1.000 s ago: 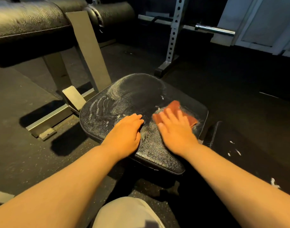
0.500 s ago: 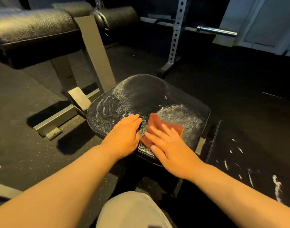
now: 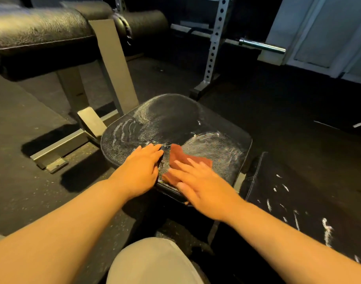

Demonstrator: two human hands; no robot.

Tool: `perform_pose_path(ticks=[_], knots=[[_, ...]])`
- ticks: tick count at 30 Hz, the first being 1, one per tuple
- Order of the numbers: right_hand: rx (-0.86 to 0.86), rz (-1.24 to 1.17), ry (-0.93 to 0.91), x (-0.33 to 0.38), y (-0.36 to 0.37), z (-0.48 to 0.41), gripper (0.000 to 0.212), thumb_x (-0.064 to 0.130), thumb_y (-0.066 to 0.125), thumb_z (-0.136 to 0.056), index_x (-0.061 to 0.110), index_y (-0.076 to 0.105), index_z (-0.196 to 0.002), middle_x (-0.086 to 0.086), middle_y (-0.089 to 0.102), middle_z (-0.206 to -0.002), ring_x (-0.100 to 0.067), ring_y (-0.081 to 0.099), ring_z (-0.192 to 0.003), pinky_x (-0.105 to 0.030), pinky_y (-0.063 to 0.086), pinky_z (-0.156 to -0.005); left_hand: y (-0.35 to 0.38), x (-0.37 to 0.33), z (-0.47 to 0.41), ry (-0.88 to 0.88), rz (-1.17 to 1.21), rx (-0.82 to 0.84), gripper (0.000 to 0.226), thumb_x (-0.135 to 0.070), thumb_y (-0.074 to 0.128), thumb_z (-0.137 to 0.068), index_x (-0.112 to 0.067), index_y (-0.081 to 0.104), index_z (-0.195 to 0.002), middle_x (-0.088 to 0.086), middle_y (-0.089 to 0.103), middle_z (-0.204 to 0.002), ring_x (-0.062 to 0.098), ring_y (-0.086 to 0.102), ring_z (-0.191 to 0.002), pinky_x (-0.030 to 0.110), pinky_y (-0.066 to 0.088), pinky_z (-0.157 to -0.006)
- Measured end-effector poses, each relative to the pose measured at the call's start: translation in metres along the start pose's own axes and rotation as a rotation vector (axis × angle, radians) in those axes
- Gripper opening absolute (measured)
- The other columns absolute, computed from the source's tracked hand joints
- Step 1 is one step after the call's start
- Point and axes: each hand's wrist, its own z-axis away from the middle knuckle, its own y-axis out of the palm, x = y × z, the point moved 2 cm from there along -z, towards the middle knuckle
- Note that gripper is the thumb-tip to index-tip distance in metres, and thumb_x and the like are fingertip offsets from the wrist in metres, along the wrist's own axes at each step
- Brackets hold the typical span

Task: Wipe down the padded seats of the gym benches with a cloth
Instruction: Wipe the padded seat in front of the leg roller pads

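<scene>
Since 0.5 s ago the right hand [image 3: 204,186] has slid the cloth [image 3: 176,160] toward the seat's near edge. Its fingers lie straight, pressing the reddish cloth flat on the padded seat [image 3: 175,117]. The left hand [image 3: 141,170] rests flat beside it, fingers relaxed, holding nothing. White smears streak the seat.

— What are the hands doing?
— The right hand [image 3: 204,187] presses flat, fingers spread, on a rust-red cloth [image 3: 180,159] lying on the black padded seat [image 3: 175,119]. The left hand [image 3: 141,171] rests flat just beside it.
— And beyond them?
— White swirled smears across the seat.
</scene>
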Motion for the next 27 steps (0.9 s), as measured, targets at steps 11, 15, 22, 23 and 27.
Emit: perform_pose_path(ticks=[11,15,22,23,27], knots=[[0.01,-0.034,-0.019,0.017,0.006,-0.03,0.05,0.042,0.028,-0.107,0.036,0.026,-0.157,0.012,0.014,-0.166,-0.015,0.001,-0.153,-0.038,-0.003,-0.123,0.002,0.011,0.003,-0.032,0.093,-0.026,0.053,-0.017,0.041,-0.103,-0.015,0.032,-0.155,0.001,0.022,-0.164,0.017,0.014,-0.153,0.031,0.005,-0.123],[-0.017,0.019,0.225,-0.03,-0.005,-0.045,0.051,0.043,0.026,-0.107,0.037,0.023,-0.157,0.009,0.013,-0.167,-0.021,0.005,-0.155,-0.047,0.005,-0.125,0.0,0.031,0.002,-0.043,0.049,-0.035,0.053,-0.021,0.038,-0.105,-0.015,0.028,-0.157,0.0,0.019,-0.165,0.017,0.012,-0.153,0.034,0.005,-0.125],[-0.008,0.043,0.011,0.039,0.02,-0.052,0.057,0.047,0.021,-0.102,0.032,0.031,-0.156,0.009,0.02,-0.165,-0.024,0.009,-0.154,-0.046,0.008,-0.124,-0.006,0.046,0.011,-0.102,-0.02,-0.109,0.051,-0.025,0.04,-0.105,-0.014,0.034,-0.154,0.005,0.028,-0.162,0.022,0.023,-0.15,0.04,0.015,-0.124],[0.029,0.038,-0.039,0.029,0.015,-0.047,0.057,0.051,0.019,-0.102,0.035,0.03,-0.156,0.011,0.019,-0.165,-0.019,0.009,-0.154,-0.043,0.008,-0.124,-0.006,0.048,0.012,-0.106,-0.03,-0.105,0.051,-0.026,0.038,-0.105,-0.014,0.033,-0.154,0.004,0.027,-0.162,0.022,0.022,-0.15,0.04,0.015,-0.124],[-0.035,0.057,0.174,-0.02,0.004,-0.066,0.054,0.048,0.021,-0.104,0.034,0.029,-0.156,0.006,0.018,-0.166,-0.025,0.012,-0.154,-0.048,0.01,-0.123,-0.007,0.057,0.012,-0.128,-0.078,-0.12,0.051,-0.028,0.035,-0.106,-0.015,0.031,-0.155,0.003,0.025,-0.163,0.023,0.02,-0.151,0.039,0.013,-0.125]])
